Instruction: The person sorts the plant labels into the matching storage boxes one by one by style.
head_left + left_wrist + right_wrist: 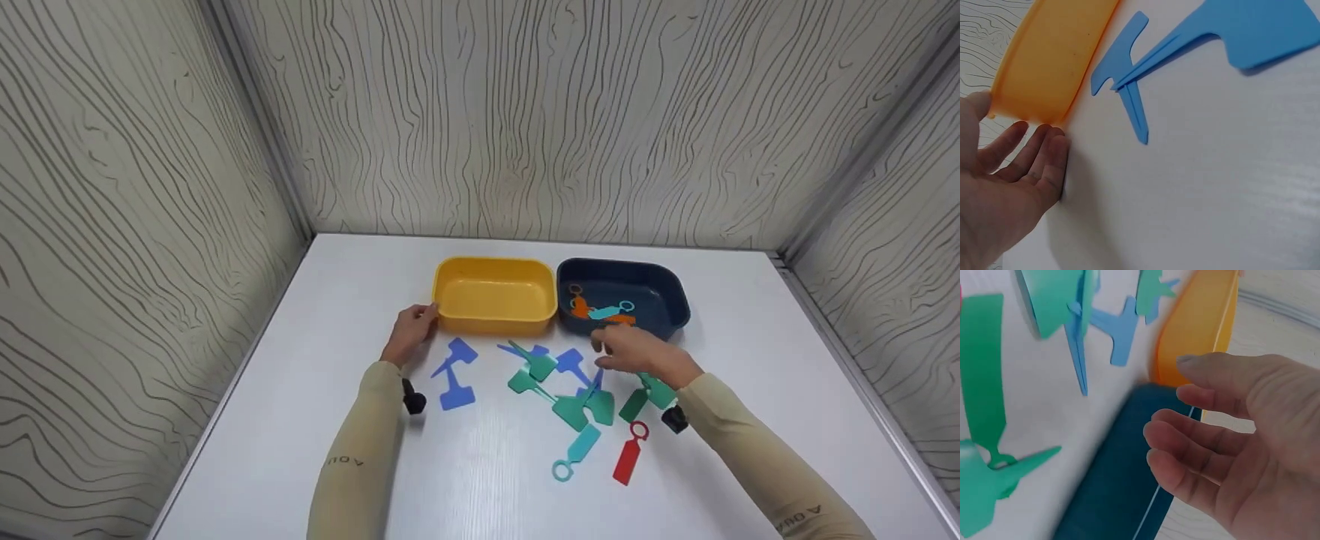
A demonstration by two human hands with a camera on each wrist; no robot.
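Note:
My left hand (412,330) touches the left end of the yellow bin (495,326); in the left wrist view its relaxed fingers (1027,160) meet the bin's end wall. Just in front of the navy bin (671,330), my right hand (634,351) hovers with loosely bent fingers and holds nothing. Orange tags (580,306) and a light blue ring tag (604,312) lie inside the navy bin. Below the right hand are green T-shaped plant labels (598,406) and a dark green tag (634,405), partly hidden by the arm.
Both bins stand side by side toward the table's back. Blue T-shaped labels (457,397) lie before the yellow bin. A turquoise ring tag (583,444) and a red ring tag (627,461) lie nearer the front. Wood-patterned panels (510,135) enclose the table.

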